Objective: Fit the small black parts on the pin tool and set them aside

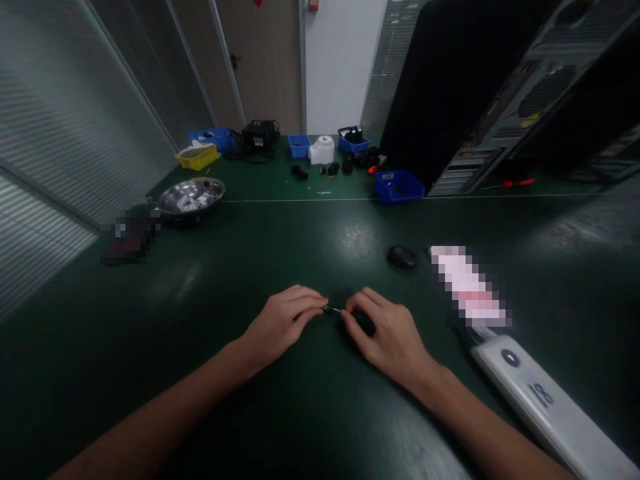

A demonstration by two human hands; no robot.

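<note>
In the middle of the dark green table [240,413], my left hand [290,320] pinches a small green piece [327,309] between thumb and fingertips. Its exact kind is too small to make out. Facing it, my right hand [385,333] closes around what looks like a small screwdriver [366,323] with a black handle. The thin metal shaft points left and reaches the green piece. Fingers cover part of the handle. Beyond my right hand lies a black, mouse-shaped object [403,257].
A metal bowl [167,203] with white pieces stands at the left. Along the back are blue bins [400,189], a yellow bin [197,159], a white plastic housing [321,151] and small black parts. A long white device [550,400] lies at the right, near a blurred-out pink-white patch [467,283].
</note>
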